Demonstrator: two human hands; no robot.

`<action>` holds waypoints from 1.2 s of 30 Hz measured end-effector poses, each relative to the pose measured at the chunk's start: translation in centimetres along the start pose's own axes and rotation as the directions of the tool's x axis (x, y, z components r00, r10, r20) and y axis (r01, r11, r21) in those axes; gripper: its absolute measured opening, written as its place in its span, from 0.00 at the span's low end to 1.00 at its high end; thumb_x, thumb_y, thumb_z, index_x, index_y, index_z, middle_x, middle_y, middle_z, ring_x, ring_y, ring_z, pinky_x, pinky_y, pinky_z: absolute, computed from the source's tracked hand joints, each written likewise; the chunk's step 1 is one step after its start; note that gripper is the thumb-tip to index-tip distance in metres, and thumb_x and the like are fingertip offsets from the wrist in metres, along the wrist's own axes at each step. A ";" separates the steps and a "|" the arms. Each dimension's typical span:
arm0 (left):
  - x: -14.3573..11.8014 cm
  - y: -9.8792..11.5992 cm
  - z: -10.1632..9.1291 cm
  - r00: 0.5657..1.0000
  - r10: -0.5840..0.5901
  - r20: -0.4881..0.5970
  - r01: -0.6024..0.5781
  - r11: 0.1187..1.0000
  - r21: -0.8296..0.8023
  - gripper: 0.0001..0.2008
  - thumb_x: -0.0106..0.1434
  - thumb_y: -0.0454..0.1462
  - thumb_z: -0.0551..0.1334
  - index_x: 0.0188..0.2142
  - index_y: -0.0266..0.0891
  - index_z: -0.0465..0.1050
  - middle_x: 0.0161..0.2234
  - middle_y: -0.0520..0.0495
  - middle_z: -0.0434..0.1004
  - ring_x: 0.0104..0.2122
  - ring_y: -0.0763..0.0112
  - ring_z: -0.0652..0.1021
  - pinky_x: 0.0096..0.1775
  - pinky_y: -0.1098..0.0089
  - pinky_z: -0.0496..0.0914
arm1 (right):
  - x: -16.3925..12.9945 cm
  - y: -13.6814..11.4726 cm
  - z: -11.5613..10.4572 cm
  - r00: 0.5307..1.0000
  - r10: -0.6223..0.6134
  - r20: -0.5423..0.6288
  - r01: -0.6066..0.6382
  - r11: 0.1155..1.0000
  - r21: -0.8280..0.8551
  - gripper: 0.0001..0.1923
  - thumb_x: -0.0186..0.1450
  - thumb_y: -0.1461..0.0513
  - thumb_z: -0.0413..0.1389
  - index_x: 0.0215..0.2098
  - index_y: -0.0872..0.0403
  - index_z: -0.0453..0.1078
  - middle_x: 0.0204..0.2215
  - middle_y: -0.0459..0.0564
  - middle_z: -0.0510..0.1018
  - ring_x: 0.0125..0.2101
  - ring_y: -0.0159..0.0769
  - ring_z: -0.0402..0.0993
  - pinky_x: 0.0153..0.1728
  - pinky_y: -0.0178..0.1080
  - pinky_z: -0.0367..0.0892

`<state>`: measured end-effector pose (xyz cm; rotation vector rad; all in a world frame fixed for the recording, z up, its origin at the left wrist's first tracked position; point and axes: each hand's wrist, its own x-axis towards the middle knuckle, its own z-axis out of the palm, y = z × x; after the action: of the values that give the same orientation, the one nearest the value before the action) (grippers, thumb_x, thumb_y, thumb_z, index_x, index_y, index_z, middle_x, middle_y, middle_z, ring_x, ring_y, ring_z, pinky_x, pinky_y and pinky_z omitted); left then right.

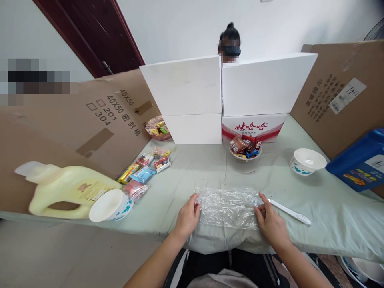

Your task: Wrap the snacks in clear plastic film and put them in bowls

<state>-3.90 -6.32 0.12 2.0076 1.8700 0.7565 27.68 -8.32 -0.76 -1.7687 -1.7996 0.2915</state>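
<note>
Head view: both hands are working a crumpled sheet of clear wrap [228,207] lying flat at the near edge of the worktop [330,208]. Left hand [187,218] is pinching the wrap's left edge, fingers closed on the film. Right hand [270,222] is pinching the right edge the same way, thumb and fingers clamped on it. Wrap is stretching between the two hands, resting on the pale green cloth.

White knife [289,212] is lying just beside the right hand, touching the cloth, angled away to the right. Empty white bowl [307,161] is sitting further back on the right. Bowl of sweets [245,148] is sitting mid-worktop, in front of a red-and-white carton [255,127]. Loose snack packets [144,172] are lying scattered back left. Tipped white bowl [110,205] is leaning against a yellow jug [66,190] lying on its side at far left. Blue box [360,162] is sitting at the right edge.

White foam boards [228,86] and cardboard panels [90,124] are standing around the worktop. A person's head is showing behind the boards.
</note>
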 end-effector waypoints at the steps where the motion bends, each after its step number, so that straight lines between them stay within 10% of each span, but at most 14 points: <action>1: -0.1 -0.1 0.3 0.999 0.041 -0.020 -0.041 0.999 -0.005 0.16 0.65 0.34 0.53 0.52 0.41 0.65 0.41 0.46 0.77 0.38 0.65 0.79 0.43 0.65 0.72 | 0.0 0.0 -0.1 1.000 -0.019 -0.016 0.019 1.000 0.003 0.24 0.69 0.55 0.42 0.61 0.54 0.56 0.35 0.52 0.79 0.32 0.41 0.78 0.29 0.40 0.69; 7: -0.3 -0.1 1.0 0.973 0.221 -0.060 -0.216 0.973 0.083 0.14 0.68 0.33 0.49 0.47 0.42 0.71 0.40 0.46 0.76 0.40 0.67 0.78 0.43 0.67 0.73 | 0.6 0.3 -0.1 0.994 -0.101 -0.043 0.100 0.994 -0.042 0.19 0.71 0.59 0.40 0.54 0.50 0.65 0.40 0.52 0.78 0.39 0.41 0.76 0.39 0.42 0.71; 17: 0.2 2.6 0.2 0.970 0.234 -0.068 -0.208 0.941 0.267 0.14 0.62 0.28 0.52 0.42 0.40 0.73 0.39 0.44 0.72 0.38 0.64 0.75 0.39 0.65 0.72 | 1.2 0.3 0.7 0.986 -0.096 0.137 0.135 0.941 -0.311 0.20 0.68 0.65 0.43 0.55 0.51 0.67 0.38 0.52 0.75 0.28 0.36 0.74 0.24 0.36 0.65; 22: 1.4 6.7 1.5 0.834 0.514 0.203 -0.537 0.840 0.080 0.12 0.67 0.33 0.54 0.46 0.42 0.73 0.43 0.43 0.75 0.47 0.58 0.73 0.49 0.56 0.69 | 1.3 -0.3 0.8 0.976 -0.109 0.190 0.169 0.926 -0.338 0.21 0.69 0.64 0.41 0.56 0.51 0.66 0.38 0.52 0.74 0.27 0.36 0.74 0.23 0.36 0.63; 28: 1.7 6.6 3.8 0.795 0.432 0.426 -0.515 0.852 0.097 0.38 0.60 0.52 0.62 0.65 0.48 0.51 0.68 0.42 0.45 0.66 0.42 0.45 0.61 0.37 0.44 | 1.7 0.5 -1.2 0.970 -0.024 0.240 0.125 0.903 -0.412 0.18 0.70 0.62 0.43 0.54 0.50 0.68 0.39 0.52 0.74 0.26 0.35 0.74 0.24 0.36 0.62; 32: 1.5 5.9 4.0 0.787 0.421 0.451 -0.506 0.858 0.083 0.39 0.61 0.54 0.60 0.66 0.51 0.47 0.69 0.44 0.41 0.67 0.44 0.41 0.61 0.38 0.40 | 2.2 -0.4 -2.2 0.977 -0.145 0.154 0.200 0.870 -0.450 0.17 0.68 0.61 0.47 0.51 0.54 0.70 0.41 0.57 0.75 0.39 0.44 0.74 0.40 0.43 0.67; 36: 2.1 5.9 3.6 0.777 0.435 0.454 -0.523 0.848 0.083 0.40 0.60 0.55 0.60 0.67 0.51 0.46 0.69 0.44 0.40 0.67 0.46 0.42 0.61 0.39 0.39 | 2.6 -2.9 0.4 0.874 -0.438 0.212 0.485 0.815 -0.316 0.28 0.66 0.52 0.52 0.61 0.55 0.61 0.60 0.59 0.64 0.60 0.53 0.57 0.57 0.54 0.55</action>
<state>3.02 -4.39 0.72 2.5776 1.2319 0.1959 25.23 -5.99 1.11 -1.4857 -2.4341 -0.1391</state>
